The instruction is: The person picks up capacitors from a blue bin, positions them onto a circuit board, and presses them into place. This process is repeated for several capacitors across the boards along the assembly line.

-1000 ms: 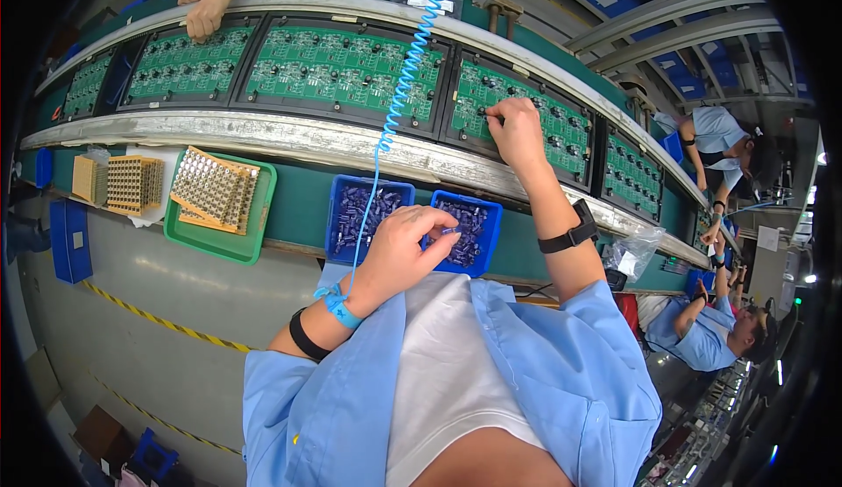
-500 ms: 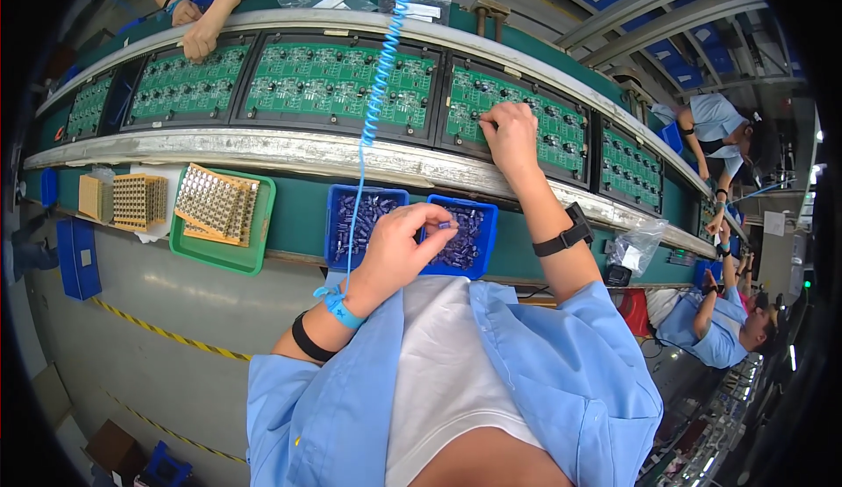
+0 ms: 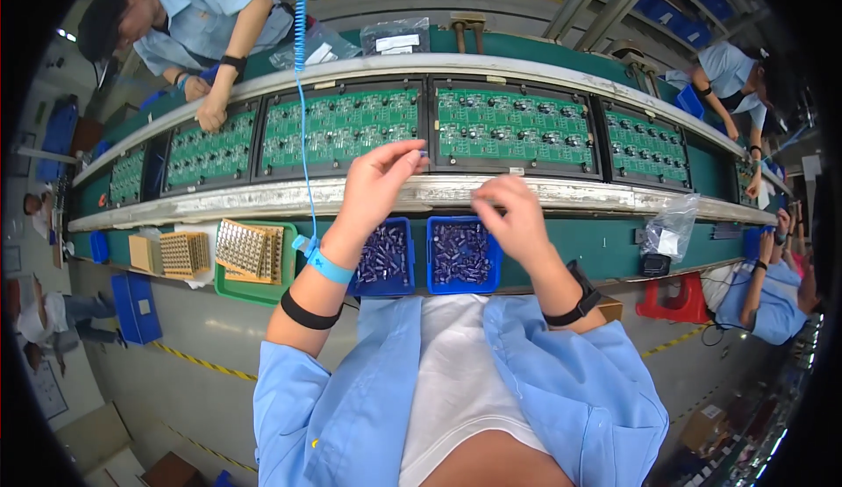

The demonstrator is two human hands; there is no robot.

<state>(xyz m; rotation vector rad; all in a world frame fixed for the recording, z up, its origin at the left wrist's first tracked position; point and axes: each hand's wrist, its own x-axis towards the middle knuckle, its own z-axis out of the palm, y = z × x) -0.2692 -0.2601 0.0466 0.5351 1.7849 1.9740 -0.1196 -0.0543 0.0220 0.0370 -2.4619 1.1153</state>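
Observation:
My left hand [image 3: 379, 182] is over the conveyor's near rail, thumb and fingers pinched on a small purple capacitor [image 3: 424, 153], whose end shows at the fingertips. Just beyond lies a green circuit board [image 3: 513, 127] in a black frame, with rows of black parts on it. My right hand [image 3: 516, 215] hovers above the right blue bin [image 3: 430, 263], thumb and forefinger apart, and I see nothing between them. Loose purple capacitors [image 3: 460, 254] fill this bin. More of them lie in the left blue bin [image 3: 380, 290], partly behind my left forearm.
A green tray [image 3: 230, 290] with stacked component cards [image 3: 248, 248] stands left of the bins. A blue coiled cord [image 3: 302, 13] hangs down toward my left wrist. Across the line, a co-worker's hand [image 3: 212, 114] touches another board. A clear bag [image 3: 668, 234] lies right.
The view has turned and shifted. My left hand moved from above the bins to the board's near edge with the capacitor. My right hand drew back from the board to the right bin.

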